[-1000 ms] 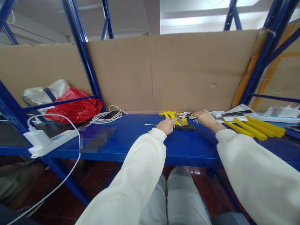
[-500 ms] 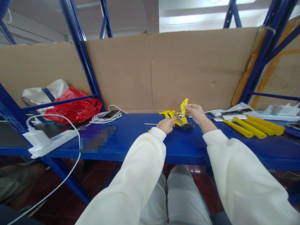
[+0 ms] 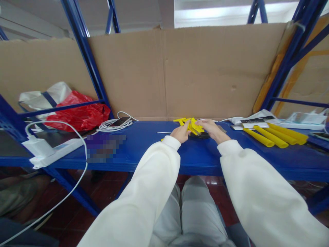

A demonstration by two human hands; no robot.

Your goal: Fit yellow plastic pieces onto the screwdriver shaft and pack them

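My left hand (image 3: 181, 133) is closed at the edge of a small group of yellow plastic pieces, its fingers pinching a yellow plastic piece (image 3: 193, 127). From the other side my right hand (image 3: 212, 130) grips the same piece, fingertips at its upper end. Exact shapes are partly covered by my fingers. Beneath the hands lies a screwdriver, its black handle (image 3: 203, 136) half hidden and its thin metal shaft (image 3: 162, 132) pointing left. Behind my left hand are more yellow T-shaped pieces (image 3: 180, 120). A flat grey piece (image 3: 221, 128) shows beside my right hand.
Several yellow tubes (image 3: 279, 137) lie on the blue table (image 3: 146, 147) at right, near plastic packaging (image 3: 254, 118). At left are a coiled white cable (image 3: 113, 125), a red bag (image 3: 82, 113) and a white power strip (image 3: 59, 152). Cardboard (image 3: 205, 72) stands behind.
My right hand has lowered the yellow piece from above the table to the pieces by my left hand. The grey flat piece now shows farther right. The view has tilted slightly.
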